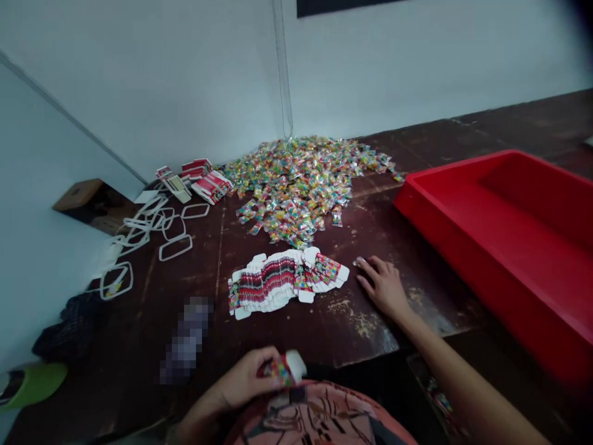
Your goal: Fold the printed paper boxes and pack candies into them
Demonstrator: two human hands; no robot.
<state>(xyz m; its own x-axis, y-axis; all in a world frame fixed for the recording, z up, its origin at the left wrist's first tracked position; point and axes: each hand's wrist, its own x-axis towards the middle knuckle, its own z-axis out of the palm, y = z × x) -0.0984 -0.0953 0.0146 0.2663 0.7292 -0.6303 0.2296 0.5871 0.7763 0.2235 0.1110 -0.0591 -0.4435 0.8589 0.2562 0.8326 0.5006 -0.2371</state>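
Red carton [280, 371] clamped in left hand [254, 374]; right hand [384, 285] at brown table [319, 334], grip unclear.

My dark brown table [301, 334] (scuffed pale near my edge) carries a heap of packets [296, 185] at the back. Nearer me lies a fanned row of cartons [266, 281]. A red tray [463, 250] rests on my right. Over on my left are red-and-white stacks [213, 185], tangled white loops [139, 224], a brown box [81, 190], dark cloth [69, 327] and something blurred out [188, 340].
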